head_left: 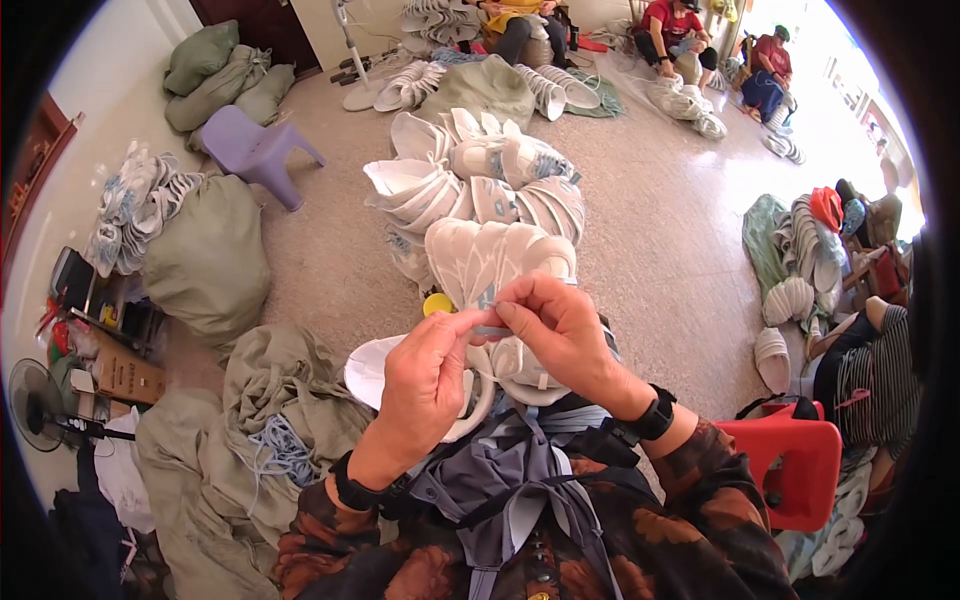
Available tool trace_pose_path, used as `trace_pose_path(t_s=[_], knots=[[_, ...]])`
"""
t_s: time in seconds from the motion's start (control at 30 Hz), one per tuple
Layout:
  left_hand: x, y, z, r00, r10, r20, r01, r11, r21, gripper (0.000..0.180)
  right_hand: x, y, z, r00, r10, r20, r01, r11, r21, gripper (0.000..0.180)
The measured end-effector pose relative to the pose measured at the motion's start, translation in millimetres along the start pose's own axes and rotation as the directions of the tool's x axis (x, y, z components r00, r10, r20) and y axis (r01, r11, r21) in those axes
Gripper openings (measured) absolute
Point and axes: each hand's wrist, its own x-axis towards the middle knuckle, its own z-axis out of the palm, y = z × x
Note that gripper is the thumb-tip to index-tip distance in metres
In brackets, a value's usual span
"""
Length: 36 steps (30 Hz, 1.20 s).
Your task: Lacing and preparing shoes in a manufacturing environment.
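So your two hands are basically meeting at the middle of the view, right over your lap. Your left hand (425, 385) and your right hand (560, 335) pinch the same thing: a thin pale blue-grey lace (488, 312) that runs more or less sideways between them, from 9 to 3 o'clock, with a short end poking up towards 12. The long axis of the lace is across your body, so neither hand has to go anywhere; both are already on it, thumbs and forefingers closed tight around it, other fingers curled in. Left grip is at the 9 o'clock end, right grip at the 3 o'clock end, and they nearly touch each other. Just below the hands, at 6 o'clock, sits the white shoe upper (505, 365) on your lap, partly hidden by your knuckles, so I can't tell exactly which eyelet the lace goes into. Straight ahead at 12 o'clock there's a pile of white shoe uppers (480, 185) on the floor (660, 240), well apart from your hands. A small yellow round thing (436, 303) peeks out just beside your left thumb. At 10 o'clock there's a purple plastic stool (255, 150), at 4 o'clock a red plastic chair (800, 465), and at 8 o'clock green-grey sacks (265, 400) with a bundle of blue laces (280, 450) on them.
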Motion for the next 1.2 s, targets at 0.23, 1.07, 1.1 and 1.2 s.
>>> trace_pose_path(t_s=[0.23, 1.07, 1.1, 1.2], knots=[[-0.7, -2.3, -3.0, 0.984, -0.143, 0.103, 0.152, 0.985, -0.083, 0.021, 1.7, -3.6, 5.5, 0.992, -0.105, 0.072, 0.120, 0.961, -0.250, 0.008], [-22.6, -105.9, 153.9, 0.950, -0.290, 0.113, 0.227, 0.894, 0.386, 0.103, -69.7, -103.2, -59.8, 0.999, 0.037, 0.036, -0.029, 0.975, -0.219, 0.008], [-25.6, -106.2, 152.8, 0.940, -0.324, 0.111, 0.257, 0.882, 0.395, 0.102, -79.7, -131.4, -68.2, 0.972, -0.203, 0.115, 0.215, 0.970, -0.109, 0.008], [-25.0, -103.9, 161.4, 0.953, -0.281, 0.110, 0.223, 0.901, 0.372, 0.101, -100.8, -179.0, -74.5, 0.831, -0.533, 0.160, 0.513, 0.845, 0.153, 0.015]])
